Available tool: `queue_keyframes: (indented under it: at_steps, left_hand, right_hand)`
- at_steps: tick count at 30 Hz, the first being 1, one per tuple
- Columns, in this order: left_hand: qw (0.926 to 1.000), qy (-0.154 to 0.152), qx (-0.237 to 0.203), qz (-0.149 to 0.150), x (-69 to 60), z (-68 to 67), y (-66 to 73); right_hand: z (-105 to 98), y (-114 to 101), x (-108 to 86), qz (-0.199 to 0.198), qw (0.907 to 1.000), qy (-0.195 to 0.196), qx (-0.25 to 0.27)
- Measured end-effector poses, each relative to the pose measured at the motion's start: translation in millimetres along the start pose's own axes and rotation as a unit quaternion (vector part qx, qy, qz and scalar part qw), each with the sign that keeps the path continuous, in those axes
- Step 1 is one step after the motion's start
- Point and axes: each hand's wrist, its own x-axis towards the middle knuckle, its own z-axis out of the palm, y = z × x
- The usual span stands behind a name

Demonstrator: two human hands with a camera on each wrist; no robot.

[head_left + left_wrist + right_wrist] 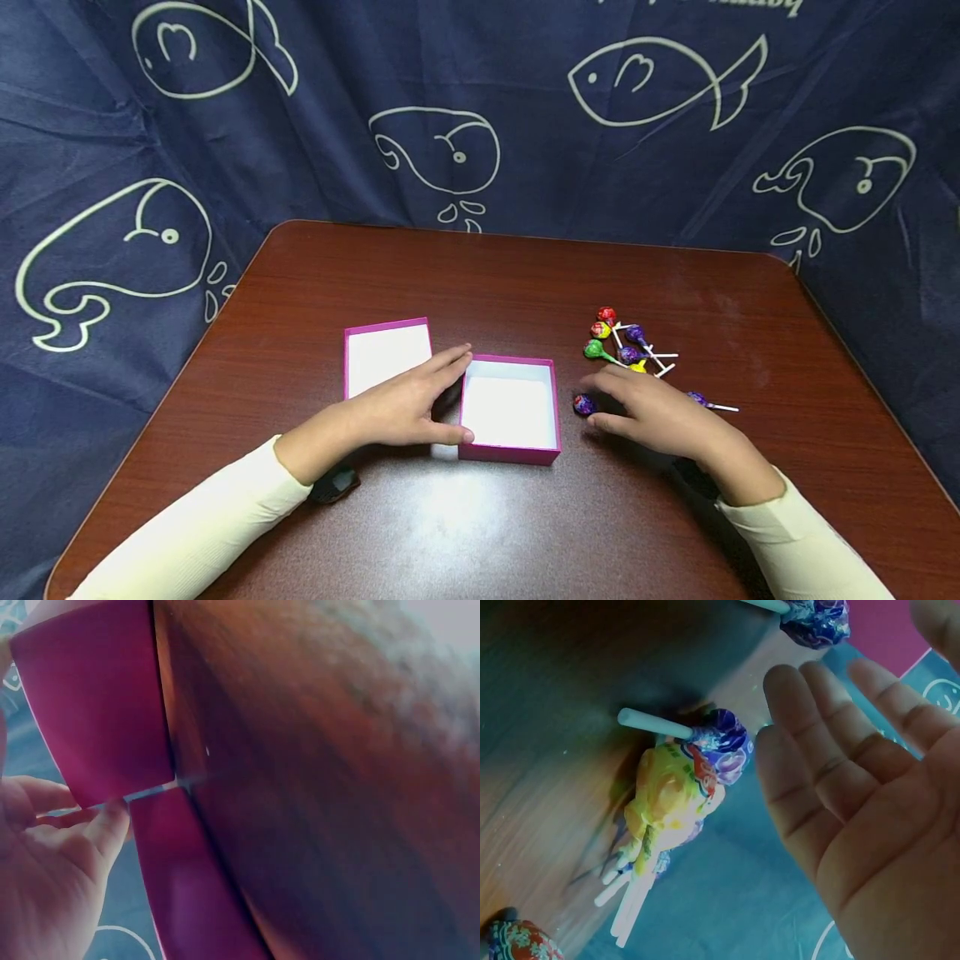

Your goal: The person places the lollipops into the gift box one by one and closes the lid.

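An uncovered magenta box point(510, 454) with a white inside stands on the table. My left hand point(408, 407) rests against its left side, fingertips at the far corner and thumb at the near one. In the left wrist view, the thumb touches the corner of the magenta box point(97, 705). My right hand point(652, 408) hovers right of the box with its fingers spread loosely. Just off its fingertips lies a purple-wrapped lollipop point(584, 404), which also shows in the right wrist view as a purple wrapper point(817, 622). The palm holds nothing there.
Left of the box lies its matching magenta lid point(386, 354), white side up, partly behind my left hand. Several lollipops in red, yellow, green and purple, with a green one point(594, 348), cluster beyond my right hand. Another purple lollipop point(697, 398) lies farther right.
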Motion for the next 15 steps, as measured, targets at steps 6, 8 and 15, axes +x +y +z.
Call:
queue_keyframes:
  at_steps: [6,8,15]
  left_hand:
    - [0.9991,-0.018,-0.035,-0.014,0.0,1.6,2.8]
    - [0.9987,-0.019,-0.043,-0.019,0.3,1.3,4.2]
    - [0.998,-0.035,-0.038,-0.036,0.3,-2.7,11.0]
  right_hand:
    - [2,1,4.5,0.012,0.9994,-0.031,-0.01]
    - [3,2,5.8,0.007,0.9993,-0.034,-0.014]
    - [9,8,10.5,-0.021,0.9992,-0.027,-0.02]
